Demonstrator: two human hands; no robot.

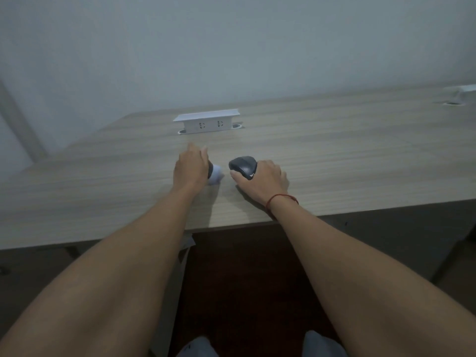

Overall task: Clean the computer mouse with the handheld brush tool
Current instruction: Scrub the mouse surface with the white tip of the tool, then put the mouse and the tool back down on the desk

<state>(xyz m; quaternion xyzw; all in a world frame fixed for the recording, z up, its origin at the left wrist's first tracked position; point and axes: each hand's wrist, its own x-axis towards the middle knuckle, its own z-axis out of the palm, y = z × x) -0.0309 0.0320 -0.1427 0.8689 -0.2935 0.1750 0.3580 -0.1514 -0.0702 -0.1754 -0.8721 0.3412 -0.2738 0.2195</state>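
Both of your arms reach forward over the pale wood-grain surface (334, 155); your left hand (191, 167) lies palm-down over the brush tool (215, 173), fingers curled around its dark body, so that only a dark band and the white rounded end show past the thumb side; that white end points toward the mouse and rests on or just above the surface, which of the two I cannot tell. Your right hand (262, 180) is closed on the computer mouse (243, 166), thumb along its near-left edge and fingers wrapped round its right side; the mouse is dark grey, tilted up on its side with its curved back turned to the left, and a few white letters show near your thumb; its lower edge seems to touch the surface. The brush tool and the mouse sit near each other but apart, with a strip of bare wood between them. A red string bracelet (279, 199) circles your right wrist. Beyond your hands, toward the wall (231, 47), a white socket box (207, 121) stands on the surface with two outlets facing you; another white fitting (461, 95) shows at the far right edge, too blurred to name.
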